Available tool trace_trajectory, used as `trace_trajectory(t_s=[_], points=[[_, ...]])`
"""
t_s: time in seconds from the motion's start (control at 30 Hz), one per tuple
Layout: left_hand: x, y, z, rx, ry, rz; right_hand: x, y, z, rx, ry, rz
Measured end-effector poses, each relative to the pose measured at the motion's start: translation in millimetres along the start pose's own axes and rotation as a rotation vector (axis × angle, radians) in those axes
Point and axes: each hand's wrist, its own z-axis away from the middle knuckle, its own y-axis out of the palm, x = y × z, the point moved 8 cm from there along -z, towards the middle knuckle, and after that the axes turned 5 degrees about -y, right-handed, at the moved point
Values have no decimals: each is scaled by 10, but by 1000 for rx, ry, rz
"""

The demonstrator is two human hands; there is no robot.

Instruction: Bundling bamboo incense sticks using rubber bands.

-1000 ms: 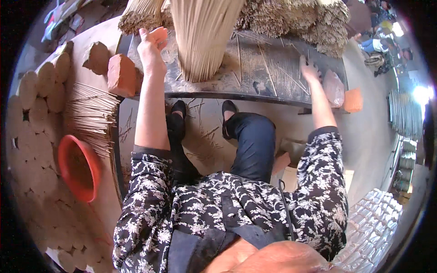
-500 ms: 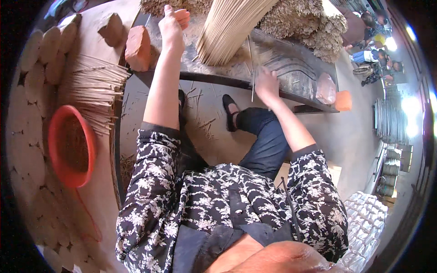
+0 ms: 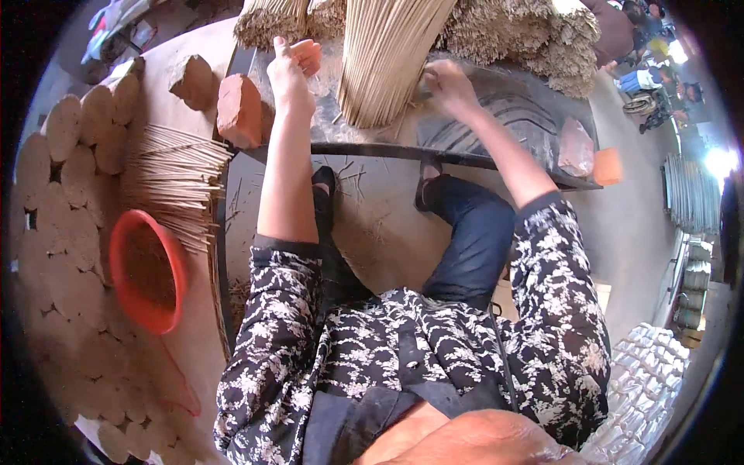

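Note:
A thick bundle of thin, pale sticks (image 3: 387, 58) stands on the dark work table (image 3: 329, 147) in front of me, its lower ends fanned slightly. Just left of the bundle, my left hand (image 3: 293, 68) is raised above the table, thumb apart from loosely bent fingers, with nothing visible in it. On the other side, my right hand (image 3: 451, 87) is at the bundle's right edge with its fingers drawn together. Whatever they may pinch is too small or blurred to make out.
More stick bundles (image 3: 504, 39) are stacked at the table's back. A reddish brick (image 3: 239, 111) sits at the left corner, a pinkish block (image 3: 576, 147) and an orange block (image 3: 607, 166) at the right. Loose sticks (image 3: 174, 178) and a red basin (image 3: 180, 287) lie left. People (image 3: 659, 77) are far right.
My right hand has moved up toward the bundle's right side, and the thin stick seen hanging beside it no longer shows. My left hand keeps its pose; the whole view has shifted slightly.

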Motion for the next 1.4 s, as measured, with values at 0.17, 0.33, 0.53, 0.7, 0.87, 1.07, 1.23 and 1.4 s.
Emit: trace_trajectory(t_s=[0.17,0.33,0.53,0.7,0.87,1.07,1.23,1.4], points=[[-40,107,69,20,-62,-41,-264,554,-316,34,48,-301],[-68,94,93,20,-89,-36,-87,544,-68,-37,-43,-268],[-14,80,80,74,-56,2,575,255,870,62,18,-94],[109,49,80,92,-82,4,1472,85,1440,202,-247,-276],[194,59,46,113,-125,31,1187,-148,1061,-70,-71,-221],[155,85,38,121,-87,45,907,204,730,-99,-46,-38],[154,59,37,123,-110,25,1049,177,798,-155,-10,40],[212,-69,4,86,-151,80,1458,82,977,127,-249,-189]])
